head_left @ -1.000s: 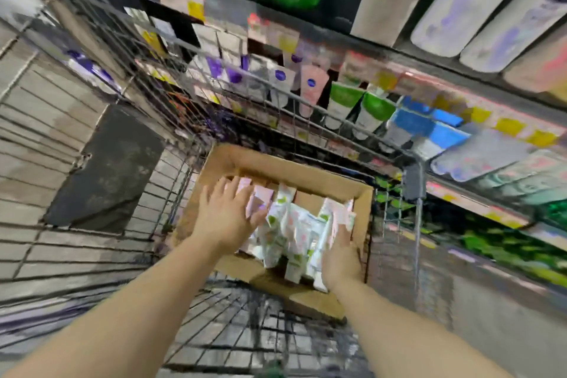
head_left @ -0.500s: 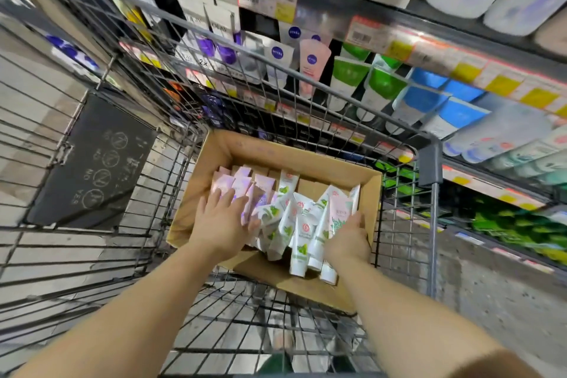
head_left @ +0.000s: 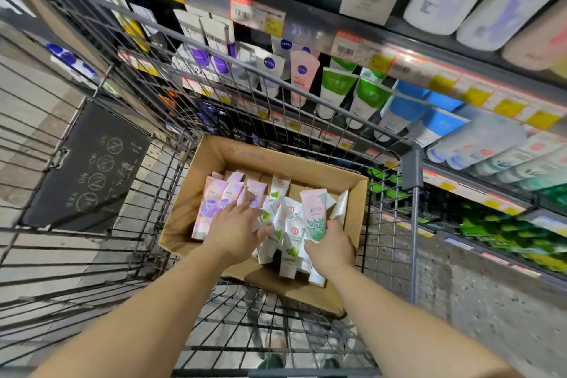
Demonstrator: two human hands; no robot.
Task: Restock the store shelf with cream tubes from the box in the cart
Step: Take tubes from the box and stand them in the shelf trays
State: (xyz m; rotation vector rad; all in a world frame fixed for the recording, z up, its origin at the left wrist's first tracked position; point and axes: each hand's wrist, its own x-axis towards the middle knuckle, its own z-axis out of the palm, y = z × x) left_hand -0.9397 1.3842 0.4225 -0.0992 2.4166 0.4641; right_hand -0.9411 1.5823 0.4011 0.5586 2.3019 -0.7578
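In the brown cardboard box [head_left: 214, 159], the left hand [head_left: 234, 232] rests flat on tubes while the right hand [head_left: 333, 247] grips a green-and-pink cream tube [head_left: 313, 215].

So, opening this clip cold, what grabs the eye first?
Two bare arms reach into a cardboard box in a wire cart. The right hand grips a pink-and-green tube, and the left hand rests on the tubes. Behind, shelves hold rows of tubes.
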